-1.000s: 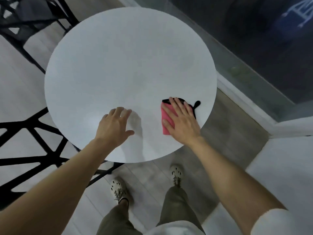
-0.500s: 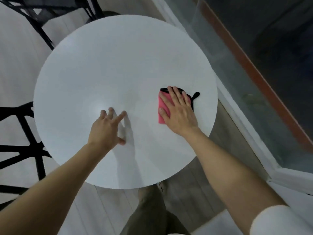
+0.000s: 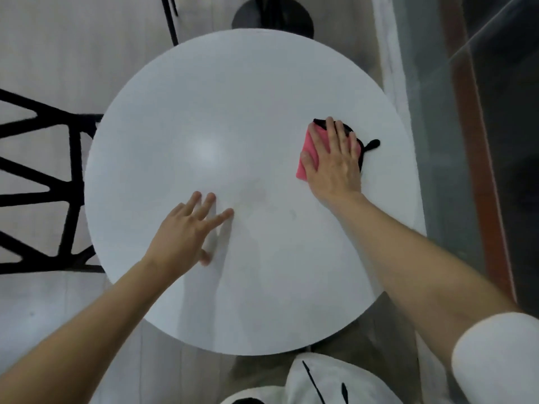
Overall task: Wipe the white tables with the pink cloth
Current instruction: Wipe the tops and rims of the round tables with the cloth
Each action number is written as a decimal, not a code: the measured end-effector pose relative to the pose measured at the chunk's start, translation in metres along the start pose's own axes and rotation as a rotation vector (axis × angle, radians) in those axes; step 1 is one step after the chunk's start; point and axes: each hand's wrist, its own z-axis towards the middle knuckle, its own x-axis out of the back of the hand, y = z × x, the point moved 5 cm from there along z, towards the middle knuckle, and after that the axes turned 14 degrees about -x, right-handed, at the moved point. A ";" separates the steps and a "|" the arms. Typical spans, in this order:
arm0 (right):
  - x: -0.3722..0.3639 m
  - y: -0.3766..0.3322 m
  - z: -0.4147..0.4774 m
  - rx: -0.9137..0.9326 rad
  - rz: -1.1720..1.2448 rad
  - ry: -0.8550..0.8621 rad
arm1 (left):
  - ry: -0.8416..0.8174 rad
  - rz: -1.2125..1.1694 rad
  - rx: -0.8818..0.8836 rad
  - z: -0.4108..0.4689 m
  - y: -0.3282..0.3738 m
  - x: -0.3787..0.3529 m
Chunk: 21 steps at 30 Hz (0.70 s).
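Nearest you: your white top (image 3: 306,386) at the bottom edge and a white sleeve (image 3: 495,354) on your right arm.

Left hand (image 3: 186,228): fingers spread and straight, holding nothing, lying on or just over the round white table (image 3: 233,112) near its middle. It is too blurred to tell if there is contact. A second ago it was close to the near rim, so you have leaned in and shifted your brace forward.

Right hand (image 3: 332,164): flat, fingers straight and together, palm pressing the pink cloth (image 3: 304,161) onto the tabletop. It is not gripping it. The cloth sits on the right side of the table, near the rim but not over it. Its black trim loop (image 3: 373,144) pokes out past your fingers. Over the last second the cloth has slid away from you along the right side, from the near-right part to about mid-depth.

Judgement: the wipe is under way, with the near-right patch covered. The far half and the whole left side look untouched. A faint smudge shows near the centre.

Beyond: the black table base (image 3: 272,16), a black chair frame (image 3: 43,176) to the left, and a glass wall (image 3: 495,112) to the right.
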 end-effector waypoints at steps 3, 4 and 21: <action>-0.001 -0.042 0.028 0.063 0.010 -0.017 | 0.048 -0.076 0.066 -0.008 -0.003 -0.003; -0.002 -0.064 0.034 0.093 0.010 -0.027 | 0.083 -0.115 0.132 -0.013 -0.003 -0.002; 0.002 0.047 -0.026 1.024 0.033 -0.292 | 0.371 -0.425 1.050 -0.019 0.148 -0.008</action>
